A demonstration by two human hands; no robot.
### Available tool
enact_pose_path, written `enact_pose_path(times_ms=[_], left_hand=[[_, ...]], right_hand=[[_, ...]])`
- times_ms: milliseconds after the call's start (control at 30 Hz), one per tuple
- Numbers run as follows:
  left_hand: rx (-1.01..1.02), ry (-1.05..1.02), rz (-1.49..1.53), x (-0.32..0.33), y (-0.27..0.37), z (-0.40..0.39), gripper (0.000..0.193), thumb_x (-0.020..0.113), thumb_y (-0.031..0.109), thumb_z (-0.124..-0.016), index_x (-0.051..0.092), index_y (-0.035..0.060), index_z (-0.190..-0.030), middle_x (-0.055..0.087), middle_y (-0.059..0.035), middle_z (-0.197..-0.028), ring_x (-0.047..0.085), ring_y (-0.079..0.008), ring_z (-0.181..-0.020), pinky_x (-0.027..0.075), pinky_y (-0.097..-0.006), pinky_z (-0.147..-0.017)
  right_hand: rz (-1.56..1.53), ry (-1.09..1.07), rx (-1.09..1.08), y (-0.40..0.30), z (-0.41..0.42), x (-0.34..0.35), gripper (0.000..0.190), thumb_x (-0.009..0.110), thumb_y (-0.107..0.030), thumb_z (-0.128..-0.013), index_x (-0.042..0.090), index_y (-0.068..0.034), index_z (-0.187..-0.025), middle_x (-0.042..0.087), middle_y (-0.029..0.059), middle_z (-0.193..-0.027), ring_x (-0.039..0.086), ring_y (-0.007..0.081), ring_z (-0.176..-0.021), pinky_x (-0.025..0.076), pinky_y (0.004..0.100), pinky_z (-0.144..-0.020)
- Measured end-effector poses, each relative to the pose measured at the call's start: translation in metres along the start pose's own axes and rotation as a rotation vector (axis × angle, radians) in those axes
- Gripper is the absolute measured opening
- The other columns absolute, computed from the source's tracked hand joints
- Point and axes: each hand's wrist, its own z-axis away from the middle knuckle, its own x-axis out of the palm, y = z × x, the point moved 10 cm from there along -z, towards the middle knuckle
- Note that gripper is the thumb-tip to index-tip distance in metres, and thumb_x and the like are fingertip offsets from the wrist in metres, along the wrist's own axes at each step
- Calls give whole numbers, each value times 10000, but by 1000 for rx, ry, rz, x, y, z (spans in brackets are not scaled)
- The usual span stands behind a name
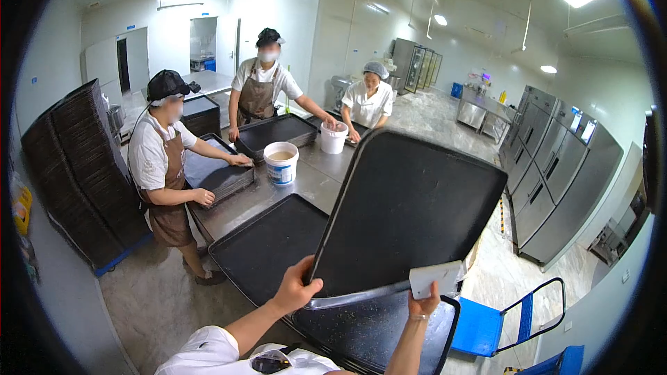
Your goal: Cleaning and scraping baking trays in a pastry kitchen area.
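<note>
A black baking tray (pixel 411 213) is raised and tilted in front of me. My left hand (pixel 297 287) grips its lower left corner, thumb on the inner face. In my right hand (pixel 424 301) is a white plastic scraper (pixel 436 278), which overlaps the tray's lower right edge; whether those fingers also bear on the tray cannot be told. Below the raised tray lies a speckled black tray (pixel 380 325), with more tray edges under it. Another black tray (pixel 271 242) rests flat on the steel table to the left, partly hidden by the raised one.
Three co-workers stand around the steel table (pixel 318 174), hands at trays. On it are a labelled white bucket (pixel 281 166) and a second white bucket (pixel 333 140). A tall tray stack (pixel 78 166) stands left, a blue platform trolley (pixel 477 325) right, steel refrigerators (pixel 552 166) beyond.
</note>
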Motion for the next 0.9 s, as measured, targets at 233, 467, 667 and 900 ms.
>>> enact_pose_path(times_ms=[233,467,667,900], left_hand=[[-74,46,-261,37,-97,88,510,573,16,-750,544,-2,-1259,667,-210,-1031,673,-253,-940,505,-328,-816],[-279,291,-176,37,-168,118,471,533,15,-735,534,-77,-1196,623,-282,-1092,614,-394,-1043,484,-398,-879],[-481,761,4,-31,-221,146,464,462,-31,-674,573,-28,-1125,653,-137,-957,611,-231,-846,479,-353,-786],[-841,980,559,-102,-347,247,429,491,-20,-559,544,-19,-984,576,-112,-945,555,-271,-885,467,-383,-813]], right_hand=[[54,-28,307,94,17,-125,499,638,-297,-827,514,-183,-1296,585,98,-1281,552,400,-1156,440,721,-819],[220,246,404,142,64,-178,327,582,-340,-878,609,-202,-1173,680,17,-1117,637,284,-1000,447,548,-790],[226,347,418,158,59,-124,307,594,-189,-877,600,-127,-1178,673,35,-1134,620,296,-1082,461,544,-933],[380,244,619,227,94,-95,352,617,-199,-862,566,-171,-1209,631,52,-1170,584,324,-1120,390,644,-948]])
